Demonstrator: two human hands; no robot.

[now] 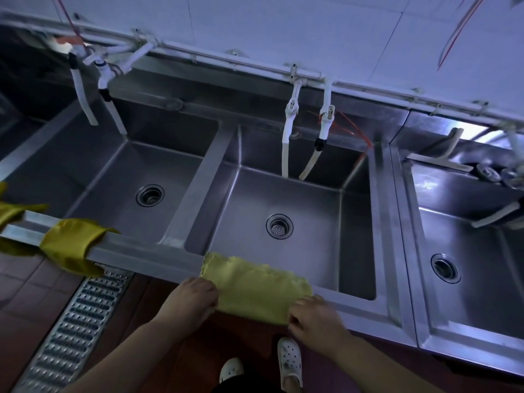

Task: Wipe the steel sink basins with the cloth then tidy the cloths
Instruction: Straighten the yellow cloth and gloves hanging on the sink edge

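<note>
A yellow cloth [252,287] lies draped over the front rim of the middle steel basin [300,251]. My left hand [190,300] pinches its left edge and my right hand [314,317] grips its lower right corner. The left basin [113,182] and the right basin [482,279] flank the middle one. A second yellow piece, which looks like a rubber glove [71,243], hangs over the front rim of the left basin, and another [14,211] sits at the far left edge.
White taps with hoses [306,143] hang over the middle basin and more [93,89] over the left one. Drain strainers [493,174] rest on the right basin's back ledge. A metal floor grate [76,321] runs beside my feet [289,361].
</note>
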